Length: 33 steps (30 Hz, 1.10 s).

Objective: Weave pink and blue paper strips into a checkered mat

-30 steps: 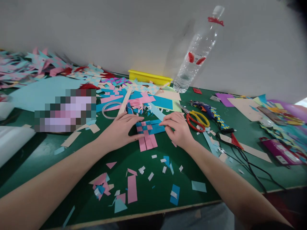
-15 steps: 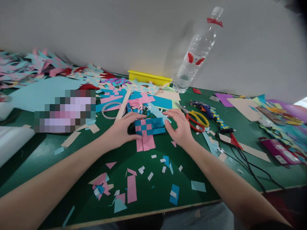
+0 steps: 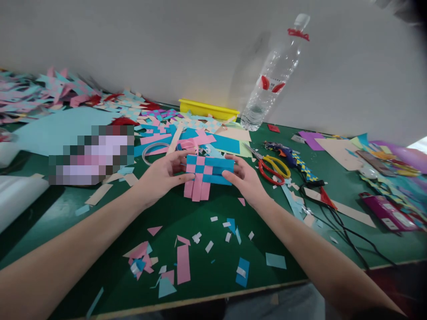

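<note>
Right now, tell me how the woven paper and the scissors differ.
The woven paper is held between the left hand and right hand; the scissors lie untouched on the table. The woven paper is pink and blue; the scissors show red and yellow. The woven paper has squared checks; the scissors have rounded loops. Both pair two bright colours.

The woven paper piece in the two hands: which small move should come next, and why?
Probably a gentle pull on the blue strips with the right hand, to tighten the weave: the left hand grips the woven paper piece at its checkered end, and the right thumb lies on the strips' unwoven ends.
</note>
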Available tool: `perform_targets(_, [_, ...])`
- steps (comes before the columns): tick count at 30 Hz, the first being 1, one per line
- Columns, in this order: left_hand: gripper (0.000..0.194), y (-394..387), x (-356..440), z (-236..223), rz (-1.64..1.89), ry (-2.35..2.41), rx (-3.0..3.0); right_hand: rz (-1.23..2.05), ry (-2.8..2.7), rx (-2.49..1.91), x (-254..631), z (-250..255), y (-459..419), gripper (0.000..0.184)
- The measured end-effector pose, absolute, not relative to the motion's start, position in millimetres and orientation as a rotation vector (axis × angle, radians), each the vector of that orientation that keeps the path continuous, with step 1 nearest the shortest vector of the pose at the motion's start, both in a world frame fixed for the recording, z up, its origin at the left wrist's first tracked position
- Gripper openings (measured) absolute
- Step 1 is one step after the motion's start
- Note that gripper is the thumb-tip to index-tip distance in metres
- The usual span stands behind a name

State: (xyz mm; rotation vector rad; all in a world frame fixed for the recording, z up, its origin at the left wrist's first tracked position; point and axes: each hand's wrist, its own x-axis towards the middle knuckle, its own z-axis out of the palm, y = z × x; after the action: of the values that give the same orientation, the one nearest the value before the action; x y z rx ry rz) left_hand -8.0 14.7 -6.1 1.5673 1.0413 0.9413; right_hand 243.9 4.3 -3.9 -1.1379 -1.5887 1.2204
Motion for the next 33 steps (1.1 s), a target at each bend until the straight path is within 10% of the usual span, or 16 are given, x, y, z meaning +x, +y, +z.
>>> perform_targets(14, [0.032,-0.1,5.7,3.5,0.844,0.989,1.054,1.205,-1.626,-1.222,229.1,4.5,-13.0,0.021])
perform_targets(33, [0.034,0.2,1.5,4.3,0.795,1.104,1.361,0.880,-1.976,-1.131,229.6,6.9,-18.9,0.019])
